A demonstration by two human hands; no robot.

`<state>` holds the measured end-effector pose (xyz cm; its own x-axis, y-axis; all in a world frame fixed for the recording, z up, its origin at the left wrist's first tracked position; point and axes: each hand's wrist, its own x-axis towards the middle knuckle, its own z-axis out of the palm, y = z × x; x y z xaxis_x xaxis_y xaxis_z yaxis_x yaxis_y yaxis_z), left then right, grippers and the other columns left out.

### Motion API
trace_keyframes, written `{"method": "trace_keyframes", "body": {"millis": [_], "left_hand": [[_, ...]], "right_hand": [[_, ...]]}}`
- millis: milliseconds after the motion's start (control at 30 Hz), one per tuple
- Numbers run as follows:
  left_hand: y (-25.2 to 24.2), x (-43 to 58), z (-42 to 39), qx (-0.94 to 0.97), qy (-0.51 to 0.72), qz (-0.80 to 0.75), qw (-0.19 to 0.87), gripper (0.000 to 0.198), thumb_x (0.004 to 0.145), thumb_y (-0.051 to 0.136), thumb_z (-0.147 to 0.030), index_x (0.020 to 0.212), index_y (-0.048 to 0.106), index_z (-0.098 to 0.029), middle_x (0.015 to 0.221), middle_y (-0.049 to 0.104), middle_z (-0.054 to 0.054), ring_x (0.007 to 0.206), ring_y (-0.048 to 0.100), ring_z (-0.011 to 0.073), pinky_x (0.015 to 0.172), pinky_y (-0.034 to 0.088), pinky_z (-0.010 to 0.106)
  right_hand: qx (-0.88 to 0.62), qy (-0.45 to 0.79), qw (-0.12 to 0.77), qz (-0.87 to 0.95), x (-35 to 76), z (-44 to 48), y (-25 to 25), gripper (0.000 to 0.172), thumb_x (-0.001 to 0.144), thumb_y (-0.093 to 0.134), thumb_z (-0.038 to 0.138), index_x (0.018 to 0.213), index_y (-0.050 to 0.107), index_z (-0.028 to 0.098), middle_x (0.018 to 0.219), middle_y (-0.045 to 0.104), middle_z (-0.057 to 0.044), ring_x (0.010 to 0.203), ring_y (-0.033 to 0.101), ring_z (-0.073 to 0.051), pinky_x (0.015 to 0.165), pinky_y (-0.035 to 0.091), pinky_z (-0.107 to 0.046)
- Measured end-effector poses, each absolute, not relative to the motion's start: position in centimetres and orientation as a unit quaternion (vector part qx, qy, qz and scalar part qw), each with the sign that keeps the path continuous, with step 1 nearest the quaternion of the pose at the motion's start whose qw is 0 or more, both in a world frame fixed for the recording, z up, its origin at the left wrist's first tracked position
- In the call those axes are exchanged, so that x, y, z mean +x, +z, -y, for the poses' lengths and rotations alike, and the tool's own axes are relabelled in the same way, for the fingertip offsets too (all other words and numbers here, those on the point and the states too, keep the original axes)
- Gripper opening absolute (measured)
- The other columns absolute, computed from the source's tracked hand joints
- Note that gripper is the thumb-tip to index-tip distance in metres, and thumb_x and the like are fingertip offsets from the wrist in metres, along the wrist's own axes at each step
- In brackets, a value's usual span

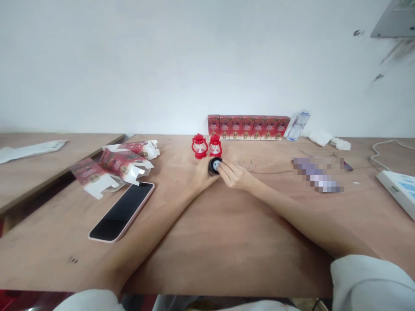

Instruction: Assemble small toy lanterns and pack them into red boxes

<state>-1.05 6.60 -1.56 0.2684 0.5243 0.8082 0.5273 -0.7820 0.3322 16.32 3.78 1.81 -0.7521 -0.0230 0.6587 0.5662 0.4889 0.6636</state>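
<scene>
Between my hands is a small black round thing (212, 166) with a pale grey centre, which looks like the base of a small lantern. My left hand (203, 175) is wrapped round its left side. My right hand (234, 173) has its fingers pressed together, with the tips at the pale centre. Just behind stand two small red lanterns, one on the left (199, 147) and one on the right (215, 147), both upright with clear middles. Several small thin pale pieces (248, 166) lie on the table beyond my right hand.
A row of red printed boxes (248, 127) stands against the wall, beside a clear bottle (298, 125) and crumpled tissues (329, 139). Unfolded red boxes (118, 165) and a phone (122, 211) lie left. A blurred-out item (316, 175) and a white device (400, 190) are right.
</scene>
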Motion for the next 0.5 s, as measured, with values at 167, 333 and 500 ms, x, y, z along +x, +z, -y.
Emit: {"method": "trace_keyframes", "body": {"millis": [167,333,500], "left_hand": [[-1.8,-1.1,-6.7,-0.774,-0.52,0.36,-0.001,0.041,0.072,0.068,-0.036,0.106,0.05,-0.023,0.1,0.063,0.008,0.094,0.062,0.0253,0.082,0.053,0.042],[-1.7,-1.0,-6.8,-0.755,-0.532,0.383,-0.002,0.039,0.07,0.069,-0.032,0.102,0.051,-0.02,0.097,0.063,0.007,0.092,0.063,0.0233,0.079,0.054,0.04],[-1.4,-0.8,-6.7,-0.738,-0.544,0.398,-0.008,0.039,0.07,0.071,-0.034,0.1,0.051,-0.019,0.095,0.063,0.006,0.091,0.063,0.0223,0.079,0.053,0.039]], "right_hand": [[-0.197,-0.425,0.301,0.831,16.1,-4.1,2.9,0.022,0.092,0.038,0.009,0.082,0.058,0.012,0.073,0.065,-0.007,0.065,0.06,-0.014,0.053,0.044,-0.026],[-0.245,-0.325,0.289,0.866,17.3,-4.1,5.5,0.026,0.094,0.036,0.017,0.079,0.056,0.015,0.068,0.061,-0.004,0.061,0.054,-0.013,0.059,0.039,-0.026],[-0.434,-0.127,0.083,0.888,20.2,-3.3,8.9,0.018,0.084,0.051,0.02,0.068,0.058,0.016,0.062,0.059,-0.003,0.056,0.05,-0.013,0.054,0.033,-0.025]]}}
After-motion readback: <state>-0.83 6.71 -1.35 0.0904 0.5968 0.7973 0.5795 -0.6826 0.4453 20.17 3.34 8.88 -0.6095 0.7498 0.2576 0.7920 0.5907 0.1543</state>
